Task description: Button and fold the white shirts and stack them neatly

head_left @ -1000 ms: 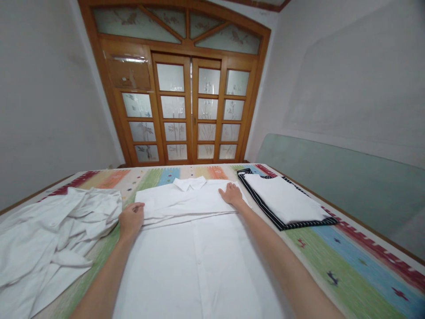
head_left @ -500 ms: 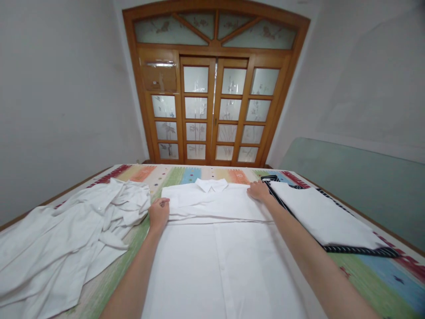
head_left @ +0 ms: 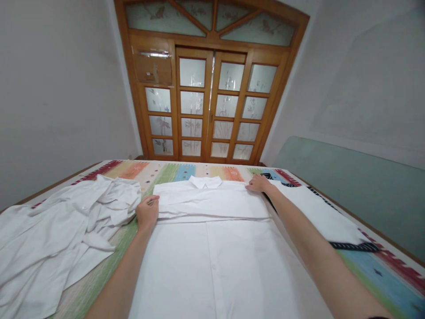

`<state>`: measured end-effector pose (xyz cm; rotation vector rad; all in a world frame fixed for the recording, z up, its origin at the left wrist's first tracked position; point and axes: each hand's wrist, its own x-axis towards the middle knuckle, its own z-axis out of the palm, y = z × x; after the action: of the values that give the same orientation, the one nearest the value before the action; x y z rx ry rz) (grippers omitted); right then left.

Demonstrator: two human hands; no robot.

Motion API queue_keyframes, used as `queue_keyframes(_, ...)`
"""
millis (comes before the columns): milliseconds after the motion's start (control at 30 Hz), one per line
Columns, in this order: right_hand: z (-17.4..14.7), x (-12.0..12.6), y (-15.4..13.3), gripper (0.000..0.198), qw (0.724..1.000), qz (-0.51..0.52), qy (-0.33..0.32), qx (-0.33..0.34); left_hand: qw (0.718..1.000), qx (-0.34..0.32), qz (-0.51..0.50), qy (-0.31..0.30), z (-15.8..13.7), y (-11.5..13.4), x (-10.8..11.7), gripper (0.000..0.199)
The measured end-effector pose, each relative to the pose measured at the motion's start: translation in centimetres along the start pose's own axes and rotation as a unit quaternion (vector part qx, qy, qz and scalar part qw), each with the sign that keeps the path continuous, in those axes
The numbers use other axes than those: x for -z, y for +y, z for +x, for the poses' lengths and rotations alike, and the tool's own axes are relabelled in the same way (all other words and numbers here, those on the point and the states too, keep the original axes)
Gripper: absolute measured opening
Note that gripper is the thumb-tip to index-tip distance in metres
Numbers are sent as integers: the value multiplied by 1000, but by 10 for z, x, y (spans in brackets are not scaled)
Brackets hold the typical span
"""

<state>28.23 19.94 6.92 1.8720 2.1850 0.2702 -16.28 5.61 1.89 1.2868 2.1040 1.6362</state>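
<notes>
A white collared shirt (head_left: 186,261) lies front up before me, its collar (head_left: 206,182) at the far end. Its sleeves are folded across the chest in a horizontal band. My left hand (head_left: 148,212) is closed at the left end of this band, thumb and fingers pinching the cloth edge. At the far right shoulder, my right hand (head_left: 258,183) has its fingers bent over the shirt's edge; the fingertips are partly hidden.
To the left lies a crumpled white garment (head_left: 63,226). A folded white garment with black striped trim (head_left: 318,212) lies on the right, partly behind my right forearm. The patterned cover (head_left: 177,172) runs under everything. A pale green headboard-like panel (head_left: 352,177) stands along the right.
The view has shifted a little, so the shirt and side garments appear further left. Both hands stay at the shirt's edges, with the right hand slightly further towards the far edge.
</notes>
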Motion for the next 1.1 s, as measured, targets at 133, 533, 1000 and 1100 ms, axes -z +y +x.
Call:
queue_keyframes(133,-5,-3,-3,44,996,-11,61,-69,1000,1,24,0,2,-1,-1,22)
queue_keyframes(533,-26,-10,-24,49,977,153,110,-96,991,-67,113,-12,6,-9,-7,19)
queue_keyframes(1000,-157,-68,-65,79,984,165,63,12,960,-78,267,-42,-7,8,-6,26)
queue_keyframes(1100,-190,-78,-66,84,983,160,87,21,954,-61,290,-50,-10,13,-4,30)
